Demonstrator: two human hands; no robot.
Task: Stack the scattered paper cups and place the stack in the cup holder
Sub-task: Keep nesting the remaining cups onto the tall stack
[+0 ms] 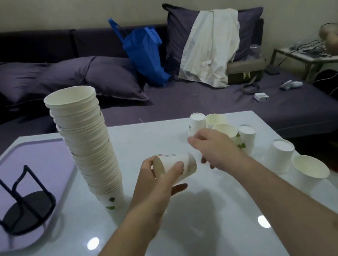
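One cup (pixel 177 168) lies sideways in left hand (pixel 161 178) grasp, just right of tall stack (pixel 86 142); right hand (pixel 214 149), fingers loosely curled, reaches loose cups (pixel 225 131) far right; holder (pixel 17 206) left.

Dim indoor light, cool bluish cast. Overhead source: two small white glare spots on the glossy table (pixel 185 249), one below the left hand (pixel 161 178), one below the right hand (pixel 215 151). Soft grey shadow pools on the tabletop just under the left fingers (pixel 176 168). Slight motion blur at both hands' fingertips. Wide-angle bend curves the table edges; corners darken; far sofa (pixel 204 103) soft, noisy.
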